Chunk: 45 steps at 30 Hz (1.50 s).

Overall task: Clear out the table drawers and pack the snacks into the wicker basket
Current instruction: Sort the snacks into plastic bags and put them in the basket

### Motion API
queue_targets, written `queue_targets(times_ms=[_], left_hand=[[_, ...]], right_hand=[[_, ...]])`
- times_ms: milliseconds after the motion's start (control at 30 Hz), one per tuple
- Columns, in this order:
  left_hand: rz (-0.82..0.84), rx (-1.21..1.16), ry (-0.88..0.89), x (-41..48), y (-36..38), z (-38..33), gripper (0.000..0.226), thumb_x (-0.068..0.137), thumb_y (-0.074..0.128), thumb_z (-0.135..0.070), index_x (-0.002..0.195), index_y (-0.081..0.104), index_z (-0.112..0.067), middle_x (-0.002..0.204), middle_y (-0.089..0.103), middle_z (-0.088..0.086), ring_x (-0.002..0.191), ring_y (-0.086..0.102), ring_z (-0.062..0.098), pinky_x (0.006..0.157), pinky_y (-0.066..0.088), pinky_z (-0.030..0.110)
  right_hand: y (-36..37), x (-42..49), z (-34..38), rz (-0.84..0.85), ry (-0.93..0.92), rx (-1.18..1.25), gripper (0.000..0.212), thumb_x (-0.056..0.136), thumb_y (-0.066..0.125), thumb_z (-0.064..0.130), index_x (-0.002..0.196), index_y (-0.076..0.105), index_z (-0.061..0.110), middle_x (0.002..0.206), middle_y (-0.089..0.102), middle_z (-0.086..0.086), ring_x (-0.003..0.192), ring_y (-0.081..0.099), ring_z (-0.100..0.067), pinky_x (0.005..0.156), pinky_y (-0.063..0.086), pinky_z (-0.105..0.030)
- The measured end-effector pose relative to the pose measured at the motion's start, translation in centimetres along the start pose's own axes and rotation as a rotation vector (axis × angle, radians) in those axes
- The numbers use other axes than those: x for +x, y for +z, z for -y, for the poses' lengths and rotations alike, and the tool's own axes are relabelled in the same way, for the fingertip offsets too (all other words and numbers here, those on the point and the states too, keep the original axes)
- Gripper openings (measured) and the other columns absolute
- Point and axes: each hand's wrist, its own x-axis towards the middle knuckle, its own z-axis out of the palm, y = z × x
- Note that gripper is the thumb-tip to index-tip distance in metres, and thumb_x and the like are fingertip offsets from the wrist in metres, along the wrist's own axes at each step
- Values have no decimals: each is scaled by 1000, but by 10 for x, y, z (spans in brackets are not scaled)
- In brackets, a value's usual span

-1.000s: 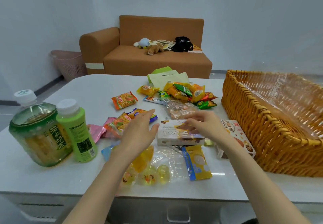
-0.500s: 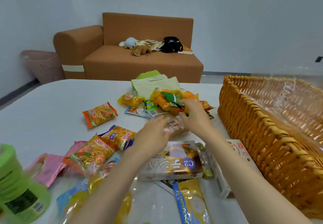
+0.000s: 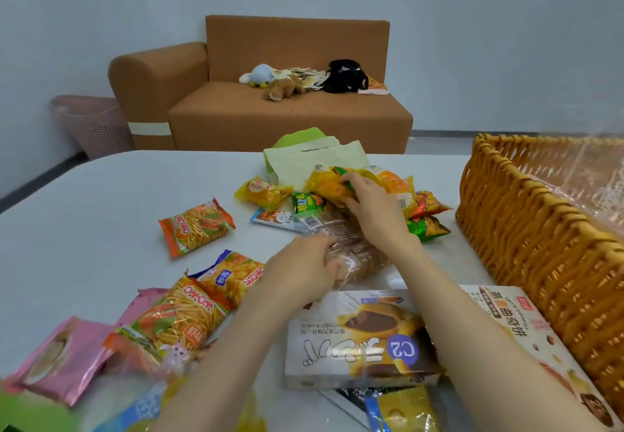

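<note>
Packing stage here. The snacks are spread all over the desk (image 3: pixel 101 195), and the wicker basket (image 3: pixel 526 239) sits on the right with nothing but a clear liner in the part I can see. My left grip (image 3: pixel 300 263) is curled round the near end of the clear biscuit bag (image 3: pixel 354 246), and my right grip (image 3: pixel 374 212) is clamped over the yellow packets (image 3: pixel 331 185) in the far pile. Next move, I reckon: lift the bunch together, swing it right over the rim and drop it in. That foil looks slippery, so I'd squeeze properly.
</note>
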Motion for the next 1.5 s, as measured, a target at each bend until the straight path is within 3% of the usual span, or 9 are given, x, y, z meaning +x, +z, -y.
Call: queue_targets(times_ms=[200, 367, 433, 533, 700, 900, 1100, 1300, 1500], left_hand=[[-112, -43, -99, -5, -32, 11, 54, 99, 46, -35, 147, 29, -19, 152, 34, 1, 136, 37, 22, 106, 37, 40], [-425, -130, -143, -11, -57, 16, 64, 100, 44, -20, 153, 9, -13, 158, 18, 6, 144, 22, 23, 110, 29, 40], [-523, -128, -150, -12, -64, 18, 62, 100, 40, -14, 153, 8, -12, 160, 13, 7, 146, 14, 24, 115, 21, 39], [-472, -91, -88, -12, -60, 19, 57, 102, 38, -17, 153, 13, -19, 160, 14, 1, 148, 7, 22, 119, 14, 45], [-224, 103, -96, -4, -37, 25, 54, 103, 33, -36, 152, 12, -34, 161, 7, -5, 148, 1, 24, 116, 5, 53], [-128, 76, -111, 2, -28, 27, 57, 102, 35, -39, 153, 10, -33, 161, 10, -4, 148, 4, 28, 117, 8, 53], [-168, -86, -14, 7, -34, 26, 56, 100, 46, -30, 151, 23, -25, 154, 32, -1, 141, 31, 18, 113, 31, 40], [-232, -140, 43, -12, -53, 5, 52, 100, 45, -25, 150, 30, -22, 152, 36, -1, 139, 32, 16, 108, 29, 30], [-417, -335, -21, -67, -48, -2, 44, 98, 49, -21, 141, 45, -21, 141, 49, 0, 118, 51, 15, 97, 38, 28]], right_hand=[[-30, -1, 8, -112, 116, 242, 17, 102, 42, 31, 112, 50, 20, 83, 60, 2, 80, 59, -27, 68, 45, -39], [-43, 7, 48, 235, 109, 689, 42, 96, 51, 39, 137, 44, 31, 110, 62, 6, 107, 60, -14, 76, 46, -18], [-43, 10, 48, 286, 156, 763, 47, 96, 47, 44, 141, 41, 31, 122, 62, 1, 112, 58, -15, 86, 45, -25], [-42, 9, 26, 154, 214, 476, 37, 100, 45, 35, 132, 53, 18, 124, 63, -5, 113, 57, -20, 88, 44, -31], [-20, -15, -7, 368, 151, -35, 34, 97, 50, 23, 129, 54, 12, 122, 59, -13, 111, 51, -29, 86, 47, -40], [-13, -19, -13, 295, 137, -22, 32, 91, 62, 28, 117, 58, 10, 115, 53, -7, 107, 52, -26, 83, 44, -34], [-37, -20, -20, 449, 242, 252, 32, 85, 72, 27, 110, 63, 9, 104, 63, -6, 92, 56, -18, 73, 41, -24], [-80, -15, -10, 59, 396, 545, 30, 91, 65, 25, 112, 64, 4, 98, 65, -4, 88, 64, -19, 82, 54, -38], [-133, -27, 35, 106, 497, 1063, 32, 100, 47, 20, 127, 51, 3, 117, 62, -12, 93, 67, -19, 67, 57, -18]])
